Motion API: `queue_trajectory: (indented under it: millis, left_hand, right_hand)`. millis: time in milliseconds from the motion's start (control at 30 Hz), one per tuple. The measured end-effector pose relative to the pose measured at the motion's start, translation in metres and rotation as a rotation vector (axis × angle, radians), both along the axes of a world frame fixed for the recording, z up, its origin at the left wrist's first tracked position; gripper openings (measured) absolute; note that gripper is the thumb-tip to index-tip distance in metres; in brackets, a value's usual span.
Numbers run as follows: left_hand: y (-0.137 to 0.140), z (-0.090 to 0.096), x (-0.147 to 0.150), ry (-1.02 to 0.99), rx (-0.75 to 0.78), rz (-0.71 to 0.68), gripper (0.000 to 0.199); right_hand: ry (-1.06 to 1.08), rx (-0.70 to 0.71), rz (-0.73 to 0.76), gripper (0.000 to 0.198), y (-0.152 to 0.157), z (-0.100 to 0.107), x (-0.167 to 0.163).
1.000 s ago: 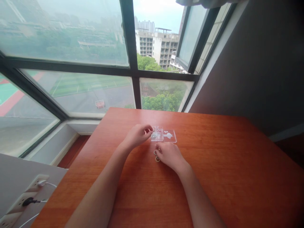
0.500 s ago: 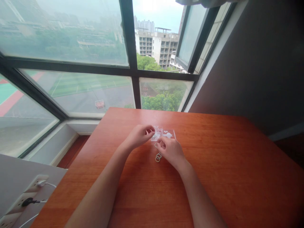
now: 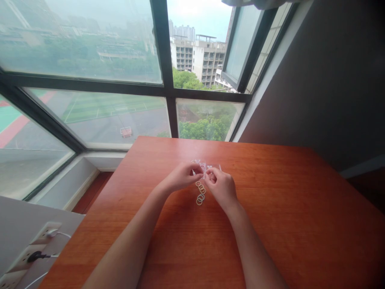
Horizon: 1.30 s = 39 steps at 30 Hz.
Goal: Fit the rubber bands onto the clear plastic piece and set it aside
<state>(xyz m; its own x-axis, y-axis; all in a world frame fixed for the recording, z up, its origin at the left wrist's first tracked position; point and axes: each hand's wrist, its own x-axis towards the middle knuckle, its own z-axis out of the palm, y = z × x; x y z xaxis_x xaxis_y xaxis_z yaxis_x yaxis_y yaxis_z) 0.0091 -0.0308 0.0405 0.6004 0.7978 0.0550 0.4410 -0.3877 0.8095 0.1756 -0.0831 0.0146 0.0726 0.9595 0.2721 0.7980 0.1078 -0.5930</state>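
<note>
My left hand [image 3: 180, 176] and my right hand [image 3: 221, 187] meet over the far middle of a reddish wooden table [image 3: 300, 224]. Both pinch a small clear plastic piece with white parts [image 3: 203, 165], raised a little off the tabletop and mostly hidden behind my fingers. Just below the fingertips several small pale metal rings [image 3: 200, 193] lie in a loose cluster on the wood, untouched.
Large windows [image 3: 105, 80] with dark frames rise beyond the table's far edge. A dark wall [image 3: 331, 80] stands to the right. At the lower left a white power strip [image 3: 33, 253] carries plugged-in cables.
My right hand moved up from the rings to the clear plastic piece. The piece left the table and now sits between both hands. More of the rings show.
</note>
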Motion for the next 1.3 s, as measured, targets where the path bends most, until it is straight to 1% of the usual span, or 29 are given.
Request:
queue_trajectory:
  millis: [200,333,433,567,733,800,933,1067,1167,1300]
  left_hand:
    - [0.002,-0.002,-0.002,0.014,0.049,0.036,0.015]
    - [0.008,-0.005,-0.014,0.105,0.156,0.138,0.016]
    - [0.011,-0.007,-0.020,0.157,0.205,0.177,0.016]
    - [0.011,-0.009,-0.022,0.180,0.224,0.174,0.016]
    - [0.011,-0.008,-0.022,0.198,0.231,0.191,0.017]
    - [0.012,-0.008,-0.023,0.205,0.237,0.195,0.017]
    - [0.012,-0.009,-0.023,0.219,0.237,0.196,0.016]
    - [0.012,-0.009,-0.023,0.219,0.228,0.187,0.017]
    - [0.012,-0.008,-0.022,0.211,0.234,0.185,0.017]
    - [0.011,-0.007,-0.021,0.199,0.240,0.181,0.016]
  right_hand:
    - [-0.017,-0.015,-0.006,0.013,0.001,-0.001,0.002]
    - [-0.039,-0.094,0.034,0.011,0.002,-0.002,0.008]
    - [-0.041,-0.165,0.084,0.010,0.003,-0.002,0.012]
    - [-0.033,-0.211,0.107,0.011,0.003,-0.001,0.016]
    - [-0.015,-0.226,0.146,0.013,0.002,0.000,0.017]
    - [0.010,-0.248,0.203,0.013,0.000,0.000,0.017]
    - [0.065,-0.323,0.374,0.015,-0.006,0.003,0.014]
    - [0.034,-0.357,0.462,0.016,-0.010,0.005,0.011]
    - [-0.002,-0.359,0.470,0.015,-0.010,0.003,0.009]
    - [-0.050,-0.362,0.446,0.008,-0.009,0.000,0.008]
